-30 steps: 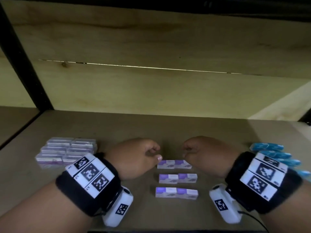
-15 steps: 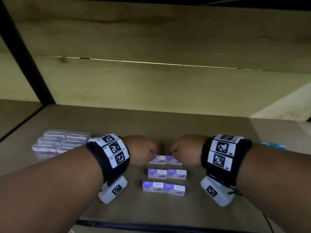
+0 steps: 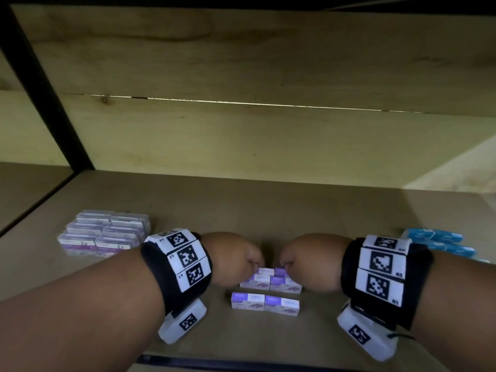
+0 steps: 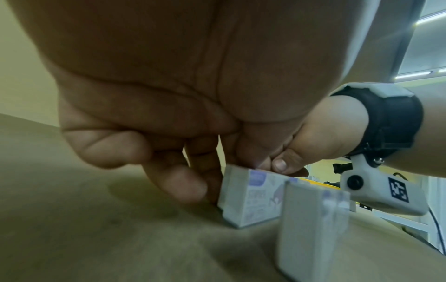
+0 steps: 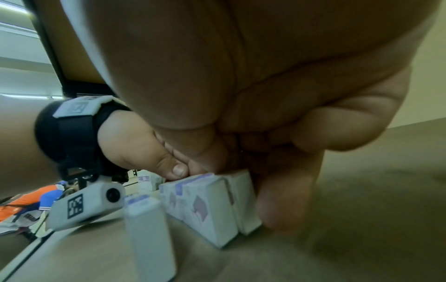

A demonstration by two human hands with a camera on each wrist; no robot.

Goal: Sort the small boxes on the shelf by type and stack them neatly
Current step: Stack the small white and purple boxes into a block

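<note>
Hands (image 3: 268, 260) pinch the rear purple boxes (image 3: 265, 271), stacked boxes (image 3: 104, 234) left, blue boxes (image 3: 440, 241) right.

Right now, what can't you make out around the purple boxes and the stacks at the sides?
- Back row of purple boxes: head view, mostly hidden behind left hand and right hand.
- Blue boxes: head view, partly hidden by the right forearm.
- Box print: wrist views too blurred to read.
- Left stack: layer count unclear, dim.

Dim wooden shelf (image 3: 268, 205); plank back wall (image 3: 255, 138); black post (image 3: 45, 87).
</note>
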